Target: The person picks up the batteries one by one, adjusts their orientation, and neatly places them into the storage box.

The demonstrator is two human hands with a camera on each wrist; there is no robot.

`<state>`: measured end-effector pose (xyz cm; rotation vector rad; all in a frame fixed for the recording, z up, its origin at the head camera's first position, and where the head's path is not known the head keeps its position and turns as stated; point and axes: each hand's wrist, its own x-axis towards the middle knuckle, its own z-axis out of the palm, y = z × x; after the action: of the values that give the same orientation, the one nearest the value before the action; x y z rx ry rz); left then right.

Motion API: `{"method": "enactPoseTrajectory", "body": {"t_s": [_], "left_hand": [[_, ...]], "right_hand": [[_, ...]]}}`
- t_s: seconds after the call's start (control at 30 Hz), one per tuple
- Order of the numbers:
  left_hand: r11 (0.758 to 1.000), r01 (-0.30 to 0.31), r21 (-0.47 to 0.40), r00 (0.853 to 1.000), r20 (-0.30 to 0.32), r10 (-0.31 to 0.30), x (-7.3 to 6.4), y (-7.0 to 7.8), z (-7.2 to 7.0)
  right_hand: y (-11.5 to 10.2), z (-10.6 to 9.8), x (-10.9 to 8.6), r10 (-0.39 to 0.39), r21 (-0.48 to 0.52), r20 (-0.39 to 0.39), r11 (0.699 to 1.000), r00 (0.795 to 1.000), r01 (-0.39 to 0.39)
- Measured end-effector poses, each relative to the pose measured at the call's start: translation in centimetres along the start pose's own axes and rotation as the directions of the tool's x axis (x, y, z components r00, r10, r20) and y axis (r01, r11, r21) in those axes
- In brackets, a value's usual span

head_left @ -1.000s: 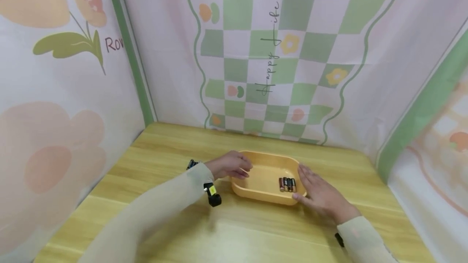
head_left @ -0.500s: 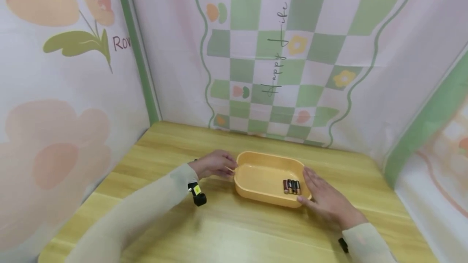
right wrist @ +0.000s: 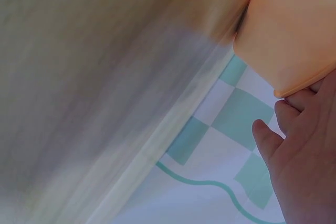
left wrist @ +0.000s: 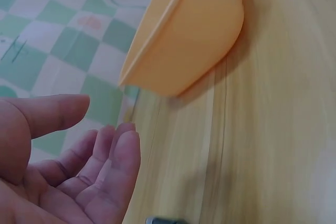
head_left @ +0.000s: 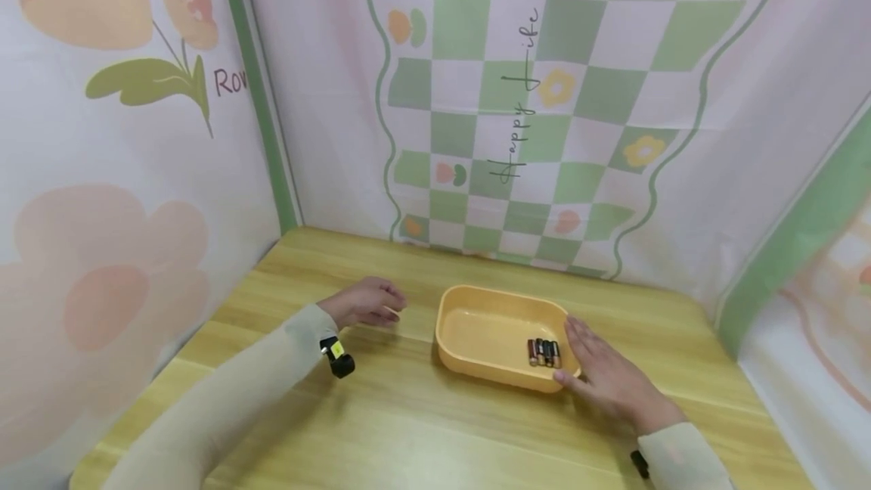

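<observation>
A shallow yellow plastic basin [head_left: 469,373] with rounded corners stands on the table. Several AA-style batteries [head_left: 544,352] lie side by side in its right end. My right hand [head_left: 609,376] rests at that end, fingers extended along the rim and thumb on the near corner. In the right wrist view, fingertips of the right hand [right wrist: 310,140] meet the basin's rim. My left hand [head_left: 367,302] hovers left of the basin, apart from it, holding nothing. Its fingers [left wrist: 123,156] are loosely bent in the left wrist view. Below them, a small dark object [left wrist: 164,220] shows at the frame's bottom edge.
The wooden table [head_left: 408,429] carries the basin. Behind it hangs a checkered curtain [head_left: 503,119], with a floral curtain [head_left: 116,248] along the left side. A black wrist camera [head_left: 338,358] sits on the left sleeve.
My left hand has come out of the basin's left end and moved left, away from the rim. The right hand stays at the basin. The batteries in the basin keep their place.
</observation>
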<state>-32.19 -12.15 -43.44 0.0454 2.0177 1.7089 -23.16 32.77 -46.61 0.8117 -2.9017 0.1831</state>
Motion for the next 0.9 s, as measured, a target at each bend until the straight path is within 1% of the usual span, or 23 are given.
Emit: {"method": "enactPoseTrajectory", "body": {"t_s": [0.23,0.33,0.43,0.57,0.7,0.9], "left_hand": [[0.999,0.019,0.028,1.0,-0.017,-0.018,-0.6,-0.1,-2.4],[0.998,0.025,0.052,0.999,-0.036,-0.024,-0.7,-0.4,-3.3],[0.999,0.03,0.043,0.998,-0.047,-0.028,-0.8,-0.8,-4.1],[0.999,0.041,0.012,0.997,-0.063,-0.04,-0.8,-1.3,-4.8],[0.998,0.061,0.005,0.994,-0.089,-0.06,-0.6,-1.7,-5.5],[0.996,0.076,0.042,0.989,-0.132,-0.07,-0.1,-2.0,-6.3]], "right_hand": [[0.0,0.0,0.1,0.005,-0.001,0.004,1.0,1.0,-0.005],[0.1,0.0,0.2,0.005,-0.004,0.008,1.0,1.0,-0.005],[0.1,0.0,0.2,0.005,-0.003,0.009,1.0,1.0,-0.005],[0.0,-0.1,0.1,0.007,0.007,0.011,1.0,1.0,-0.007],[0.0,-0.2,0.3,0.005,0.013,0.015,1.0,1.0,-0.005],[0.0,-0.1,0.3,0.004,0.0,0.012,1.0,1.0,-0.004]]}}
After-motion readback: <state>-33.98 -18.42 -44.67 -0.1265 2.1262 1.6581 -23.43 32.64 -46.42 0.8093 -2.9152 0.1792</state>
